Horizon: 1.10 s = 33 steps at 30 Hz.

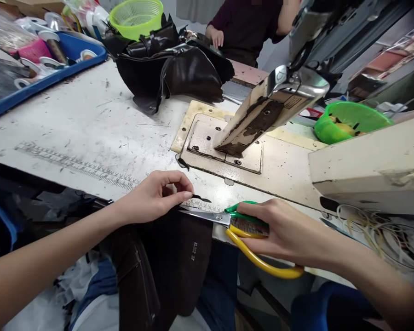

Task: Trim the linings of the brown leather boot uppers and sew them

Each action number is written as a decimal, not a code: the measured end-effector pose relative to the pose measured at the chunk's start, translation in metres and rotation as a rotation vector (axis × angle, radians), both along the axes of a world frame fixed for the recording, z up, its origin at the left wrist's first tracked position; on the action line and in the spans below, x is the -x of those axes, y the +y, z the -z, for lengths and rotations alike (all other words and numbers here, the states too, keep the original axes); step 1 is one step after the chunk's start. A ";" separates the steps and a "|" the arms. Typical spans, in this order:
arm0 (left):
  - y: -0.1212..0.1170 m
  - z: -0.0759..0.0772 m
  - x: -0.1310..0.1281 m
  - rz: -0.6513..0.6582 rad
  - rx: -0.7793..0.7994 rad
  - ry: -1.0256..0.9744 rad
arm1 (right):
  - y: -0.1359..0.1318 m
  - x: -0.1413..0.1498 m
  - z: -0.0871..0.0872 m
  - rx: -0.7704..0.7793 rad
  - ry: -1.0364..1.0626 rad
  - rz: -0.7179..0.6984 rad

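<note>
The left hand [158, 195], as I see it from my remote place, presses thumb and first finger together on the top edge of a dark leather piece [179, 257]. The right hand [276, 223] is closed round the scissors [224, 218]; their green and yellow handles stand apart, but how far the blades are open I cannot tell. The blades lie along the leather edge, just beside the left fingertips — the piece hangs below them at the near side of the table [62, 115]. Ruler marks [76, 165] run on the table under the left wrist.

Beyond the hands, a sewing machine [258, 119] rises and hides from me part of what is behind. To its left lies a heap of black leather [189, 69], near a yellow-green basket [138, 30] and a blue tray [55, 79] with spools. To its right I see a green bowl [365, 112] and tangled strings [382, 236]. At the far side — another person [244, 37].
</note>
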State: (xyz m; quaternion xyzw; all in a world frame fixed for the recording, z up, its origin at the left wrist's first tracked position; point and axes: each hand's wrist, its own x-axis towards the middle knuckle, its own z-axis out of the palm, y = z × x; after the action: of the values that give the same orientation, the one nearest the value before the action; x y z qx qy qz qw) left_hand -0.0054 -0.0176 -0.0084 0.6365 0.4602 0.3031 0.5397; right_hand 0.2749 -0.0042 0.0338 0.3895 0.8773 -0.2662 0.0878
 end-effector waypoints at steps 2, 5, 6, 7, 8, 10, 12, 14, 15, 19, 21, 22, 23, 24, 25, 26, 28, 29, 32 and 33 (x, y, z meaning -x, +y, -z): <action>0.001 0.000 0.000 0.001 -0.004 -0.028 | -0.002 0.009 0.000 -0.038 -0.013 -0.002; 0.002 0.000 0.001 -0.032 -0.012 -0.088 | -0.001 0.018 0.000 -0.065 -0.028 -0.036; 0.003 0.000 0.001 -0.048 -0.014 -0.112 | 0.000 0.019 0.001 -0.073 -0.032 -0.056; 0.003 0.000 0.001 -0.063 -0.015 -0.134 | 0.002 0.020 0.002 -0.094 -0.036 -0.075; 0.004 0.000 0.001 -0.074 -0.014 -0.153 | 0.004 0.021 0.004 -0.123 -0.039 -0.095; 0.004 0.000 0.001 -0.089 -0.012 -0.182 | 0.007 0.023 0.007 -0.177 -0.038 -0.134; 0.005 0.000 0.001 -0.110 -0.015 -0.206 | 0.010 0.026 0.010 -0.200 -0.035 -0.170; 0.005 -0.001 0.000 -0.136 -0.017 -0.229 | 0.013 0.030 0.011 -0.242 -0.042 -0.212; 0.005 0.000 0.000 -0.145 -0.016 -0.241 | 0.014 0.032 0.012 -0.289 -0.050 -0.235; 0.005 0.001 0.000 -0.179 -0.002 -0.301 | 0.018 0.040 0.012 -0.455 -0.074 -0.336; 0.005 0.004 0.001 -0.199 0.001 -0.337 | 0.020 0.043 0.012 -0.468 -0.077 -0.361; 0.006 0.005 0.000 -0.204 0.002 -0.351 | 0.020 0.044 0.012 -0.468 -0.077 -0.363; 0.006 0.006 0.000 -0.207 0.004 -0.361 | 0.021 0.045 0.012 -0.463 -0.077 -0.359; 0.008 0.007 -0.001 -0.212 0.002 -0.370 | 0.022 0.046 0.011 -0.445 -0.077 -0.349; 0.009 0.006 -0.001 -0.224 -0.004 -0.381 | 0.023 0.048 0.010 -0.410 -0.074 -0.335; 0.011 0.005 -0.001 -0.242 -0.015 -0.394 | 0.024 0.050 0.009 -0.356 -0.069 -0.313; 0.013 -0.004 0.003 -0.285 -0.044 -0.426 | 0.030 0.053 0.005 -0.190 -0.048 -0.258; 0.012 -0.011 0.008 -0.303 -0.053 -0.447 | 0.034 0.055 0.003 -0.083 -0.036 -0.227; -0.005 -0.036 0.041 -0.354 -0.061 -0.414 | 0.052 0.061 -0.004 0.229 -0.022 -0.169; -0.016 -0.044 0.058 -0.393 -0.092 -0.313 | 0.058 0.063 -0.006 0.305 -0.029 -0.167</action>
State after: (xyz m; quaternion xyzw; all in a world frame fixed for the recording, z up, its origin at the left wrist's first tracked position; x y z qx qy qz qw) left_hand -0.0632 -0.0334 0.0352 0.5040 0.4717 0.5174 0.5056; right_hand 0.2124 0.0541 0.0401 0.3013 0.8548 -0.3821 0.1804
